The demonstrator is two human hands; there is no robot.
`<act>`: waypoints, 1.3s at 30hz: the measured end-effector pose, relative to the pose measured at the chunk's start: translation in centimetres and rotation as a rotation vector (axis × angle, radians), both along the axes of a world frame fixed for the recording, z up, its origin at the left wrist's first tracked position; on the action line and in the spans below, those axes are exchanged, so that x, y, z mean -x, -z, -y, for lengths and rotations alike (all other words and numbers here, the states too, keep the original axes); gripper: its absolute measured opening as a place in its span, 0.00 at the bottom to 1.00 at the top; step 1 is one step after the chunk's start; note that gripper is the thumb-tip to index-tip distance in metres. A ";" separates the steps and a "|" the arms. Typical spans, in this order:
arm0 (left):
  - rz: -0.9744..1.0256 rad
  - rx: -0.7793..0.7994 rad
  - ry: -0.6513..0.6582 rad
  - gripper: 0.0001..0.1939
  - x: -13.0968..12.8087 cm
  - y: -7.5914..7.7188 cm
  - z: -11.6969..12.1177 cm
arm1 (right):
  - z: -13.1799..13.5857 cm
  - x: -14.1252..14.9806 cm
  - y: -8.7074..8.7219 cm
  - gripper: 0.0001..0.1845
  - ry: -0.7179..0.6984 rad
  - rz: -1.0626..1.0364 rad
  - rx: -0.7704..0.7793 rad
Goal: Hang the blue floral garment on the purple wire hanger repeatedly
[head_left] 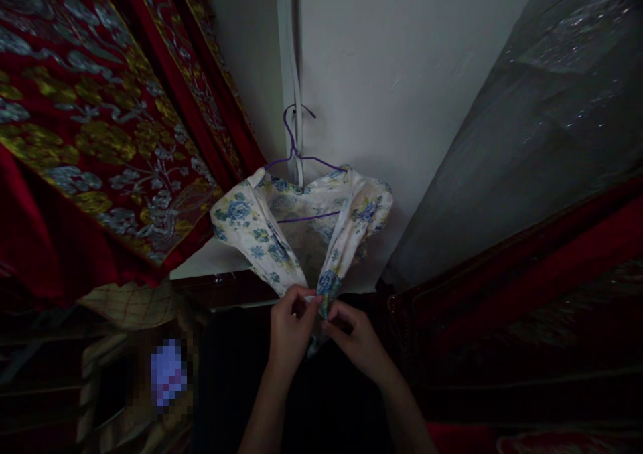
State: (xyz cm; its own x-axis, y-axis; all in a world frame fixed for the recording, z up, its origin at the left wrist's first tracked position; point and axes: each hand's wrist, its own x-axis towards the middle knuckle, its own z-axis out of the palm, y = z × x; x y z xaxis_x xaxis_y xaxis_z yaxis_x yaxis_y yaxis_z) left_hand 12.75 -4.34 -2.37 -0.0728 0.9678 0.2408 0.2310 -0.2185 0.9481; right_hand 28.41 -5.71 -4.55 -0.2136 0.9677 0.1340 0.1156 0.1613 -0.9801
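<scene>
Both my left hand (293, 317) and my right hand (354, 337) pinch the lower front of a floral garment (280, 254) between thumb and fingers, close beside each other. Above my grip, its shoulders hang on a purple hanger (293, 147). Up and left of my grip is red embroidered cloth (108, 142); up and right, shiny plastic sheeting (547, 112).

White garment (274, 246) with blue floral print and yellowish touches, short sleeves, hung upright on thin purple hanger (295, 153), front open in deep V, hanger bar visible across the opening, front edges converging downward, lowest part dim and partly hidden.
</scene>
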 end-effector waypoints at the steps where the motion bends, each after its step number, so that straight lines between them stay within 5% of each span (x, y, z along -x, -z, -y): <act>1: 0.019 -0.020 0.006 0.09 0.2 0.1 0.2 | 0.1 0.0 -0.2 0.13 -0.005 0.005 -0.001; 6: -0.023 -0.171 0.102 0.06 0.6 -0.3 0.5 | 0.4 0.0 -1.1 0.12 0.018 0.042 -0.003; 13: -0.173 -0.343 -0.039 0.06 1.3 -0.3 -1.2 | 0.6 0.3 -2.0 0.14 0.018 0.095 -0.030; 16: -0.271 -0.534 -0.117 0.06 3.2 -3.7 -5.2 | 0.4 0.0 -2.8 0.15 -0.011 0.104 -0.061; 22: -0.419 -0.820 -0.346 0.07 6.4 -15.4 -15.6 | -0.6 -1.1 -3.6 0.16 -0.104 0.061 -0.051; 24: -0.434 -0.869 -0.371 0.05 6.6 -17.4 -16.8 | -1.0 -1.5 -3.3 0.16 -0.151 0.088 -0.017; 27: -0.477 -0.917 -0.291 0.06 6.1 -17.9 -15.9 | -2.2 -2.2 -3.7 0.16 -0.195 0.208 -0.009; 30: -0.489 -0.971 -0.207 0.07 5.4 -16.8 -13.7 | -4.7 -2.3 -6.4 0.11 -0.119 0.192 -0.155; 34: -0.465 -1.023 -0.158 0.05 5.0 -16.3 -12.3 | -9.4 -0.4 -13.3 0.23 0.024 0.030 -0.487; 37: -0.456 -1.048 -0.140 0.04 5.2 -16.5 -12.2 | -12.5 1.9 -17.9 0.23 0.018 0.182 -0.713; 39: -0.456 -1.047 -0.132 0.04 5.5 -16.4 -12.1 | -13.8 3.1 -19.4 0.15 0.037 0.322 -0.793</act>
